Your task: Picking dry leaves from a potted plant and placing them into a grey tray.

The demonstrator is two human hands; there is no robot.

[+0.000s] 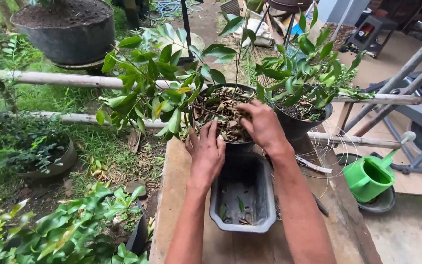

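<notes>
A black round pot (221,90) with a leafy plant (157,83) stands at the far end of a wooden bench (172,195). Dry brown leaves (218,110) cover its soil. My right hand (262,124) rests on those leaves with fingers curled into them. My left hand (206,149) is spread against the pot's near rim, fingers apart. Just in front of the pot sits a grey rectangular planter (264,195) with a few leaves lying in its bottom.
A second black pot (296,122) with a green plant stands right of the first. A green watering can (369,176) sits at the right on a dark dish. Thin wire (326,151) loops over the bench's right edge. Bamboo rails (59,78), large pots and shrubs fill the left.
</notes>
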